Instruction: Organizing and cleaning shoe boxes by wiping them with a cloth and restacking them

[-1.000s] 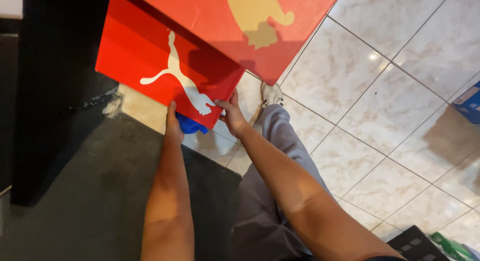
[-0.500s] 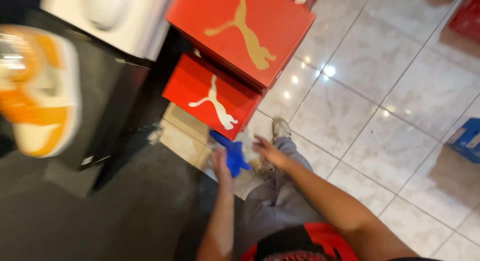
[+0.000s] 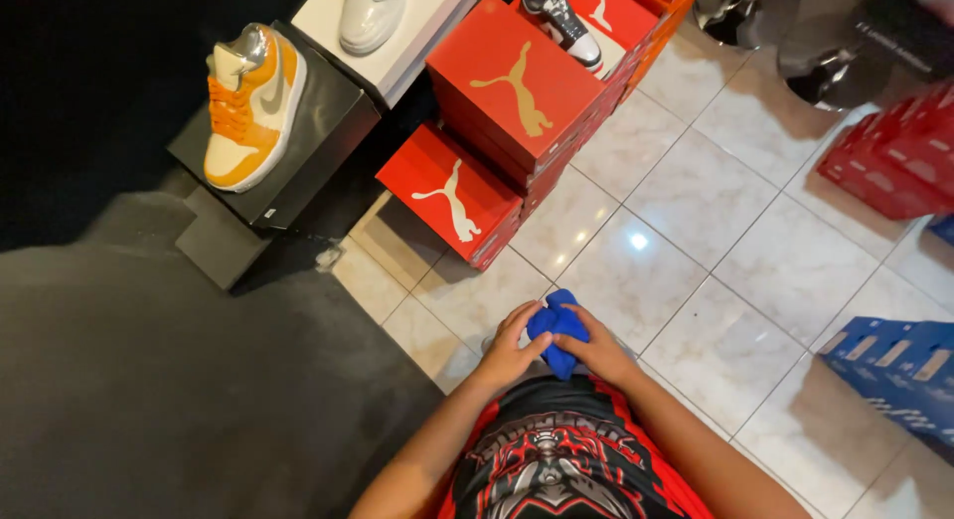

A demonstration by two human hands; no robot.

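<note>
Both hands meet in front of my body over the tiled floor. My left hand [image 3: 509, 348] and my right hand [image 3: 598, 348] together grip a crumpled blue cloth [image 3: 555, 326]. Ahead on the floor lies a low red shoe box [image 3: 447, 193] with a white animal logo. Behind it rises a stack of red shoe boxes [image 3: 515, 84] with a gold logo on the top lid. An orange and white sneaker [image 3: 248, 103] rests on a black box [image 3: 308, 141] at the left.
A dark mat [image 3: 179, 380] covers the floor at the left. A grey sneaker [image 3: 370, 12] sits on a white box, a black and white sneaker [image 3: 562, 20] on red boxes behind. More red boxes [image 3: 889, 156] and blue boxes [image 3: 894, 365] stand at the right.
My hands left the low red box and drew back toward my body, now holding the blue cloth together. The view rose and pulled away, showing the sneakers and stacks.
</note>
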